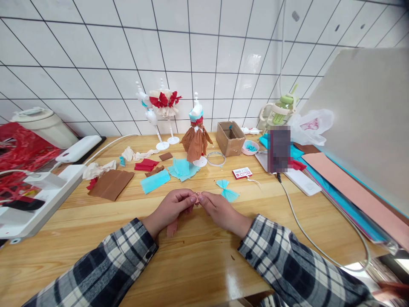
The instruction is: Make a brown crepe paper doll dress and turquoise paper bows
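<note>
My left hand [175, 208] and my right hand [220, 209] meet fingertip to fingertip above the wooden table [191, 264]. Both pinch a small gathered piece of pinkish-brown crepe paper [171, 228], whose loose end hangs below my left palm. Just right of my right hand lies a blue paper bow [227, 191]. Blue crepe sheets [183, 169] and a folded blue strip [155, 182] lie beyond my left hand. Further back stands a small dress form [196, 136] in a brown skirt with a blue and red top.
Two more dress forms [166, 100] stand by the tiled wall. A cardboard box [230, 138], tape roll [216, 159] and small red-white box [242, 172] are behind my hands. A power strip [44, 200] lies left; a phone [279, 149], cable and paper sheets [354, 192] lie right.
</note>
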`<state>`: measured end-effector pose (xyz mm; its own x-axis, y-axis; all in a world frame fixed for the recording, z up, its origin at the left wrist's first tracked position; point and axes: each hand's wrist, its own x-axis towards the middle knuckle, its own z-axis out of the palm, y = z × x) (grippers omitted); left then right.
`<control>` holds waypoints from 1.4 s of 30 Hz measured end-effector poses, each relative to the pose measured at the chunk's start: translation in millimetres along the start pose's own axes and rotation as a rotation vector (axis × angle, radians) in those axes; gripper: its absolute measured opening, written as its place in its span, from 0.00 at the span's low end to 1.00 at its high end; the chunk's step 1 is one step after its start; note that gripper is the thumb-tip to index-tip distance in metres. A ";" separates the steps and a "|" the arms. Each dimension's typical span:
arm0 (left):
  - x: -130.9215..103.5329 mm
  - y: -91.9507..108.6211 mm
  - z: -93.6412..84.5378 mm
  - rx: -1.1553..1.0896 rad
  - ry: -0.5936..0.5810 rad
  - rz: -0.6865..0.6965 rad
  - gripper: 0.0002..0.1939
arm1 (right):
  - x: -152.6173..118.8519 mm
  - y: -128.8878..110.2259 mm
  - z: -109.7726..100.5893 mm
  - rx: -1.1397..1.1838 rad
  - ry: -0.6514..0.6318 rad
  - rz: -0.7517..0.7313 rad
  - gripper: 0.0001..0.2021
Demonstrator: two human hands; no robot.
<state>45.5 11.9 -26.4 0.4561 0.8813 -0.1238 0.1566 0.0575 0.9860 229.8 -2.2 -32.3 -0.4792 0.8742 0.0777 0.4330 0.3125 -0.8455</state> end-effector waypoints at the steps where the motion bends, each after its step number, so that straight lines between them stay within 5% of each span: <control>1: -0.1 0.0 -0.2 0.004 -0.001 0.001 0.14 | 0.0 -0.2 -0.1 -0.001 0.000 0.003 0.19; 9: -0.1 0.7 0.7 0.018 0.012 0.002 0.16 | 1.1 1.1 -2.0 -0.036 0.013 0.021 0.19; 15: 2.3 4.3 -0.8 -0.064 0.271 0.047 0.21 | 1.6 2.0 -12.0 -0.086 0.133 0.116 0.15; 19: 0.6 2.9 -6.0 0.247 0.325 0.162 0.27 | -0.4 -4.8 -15.6 -0.196 0.097 0.215 0.21; 27: -1.8 0.0 -3.6 0.599 0.083 0.185 0.41 | 0.1 -2.4 -19.4 -0.301 0.189 0.298 0.10; 32: 0.2 -5.4 -4.2 0.686 0.078 0.199 0.32 | 0.6 -2.4 -20.8 -0.336 0.218 0.293 0.10; 38: 6.1 -4.7 -14.7 0.361 0.358 0.128 0.29 | -1.4 -7.4 -20.7 -0.418 0.166 0.271 0.12; 42: 9.0 -1.7 -23.2 0.025 0.356 0.055 0.33 | -3.6 -6.2 -16.4 -0.441 -0.004 0.155 0.11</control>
<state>29.0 30.6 -26.6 0.1318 0.9911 -0.0196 0.1632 -0.0022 0.9866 241.4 -1.2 -18.7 -0.3862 0.9218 -0.0345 0.7822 0.3075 -0.5419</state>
